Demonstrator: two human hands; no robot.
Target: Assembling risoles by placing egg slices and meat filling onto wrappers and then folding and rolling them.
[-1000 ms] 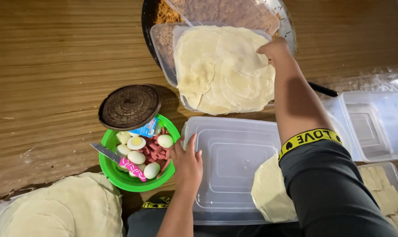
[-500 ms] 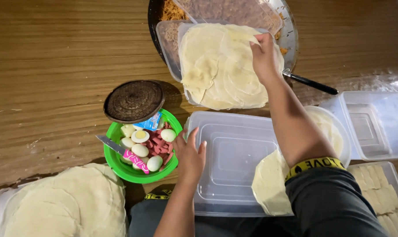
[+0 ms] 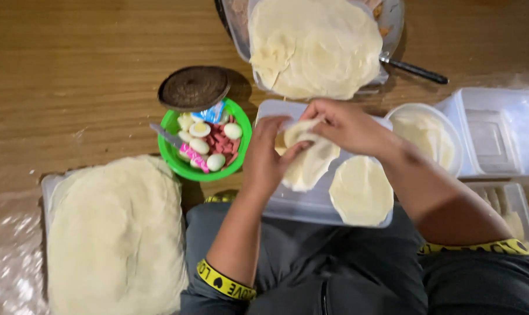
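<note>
Both hands — left hand point(image 3: 268, 160), right hand point(image 3: 345, 124) — pinch one thin dough sheet point(image 3: 309, 158) between them, each grip clamped on it, above the clear lid point(image 3: 311, 204) near the bench's near edge.

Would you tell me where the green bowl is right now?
In the head view, the green bowl sits left of centre, beside the left hand, just below the dark round lid.

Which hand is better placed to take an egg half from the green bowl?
Left. The left hand lies beside the green bowl; the right hand is farther, pinching the dough sheet.
</note>
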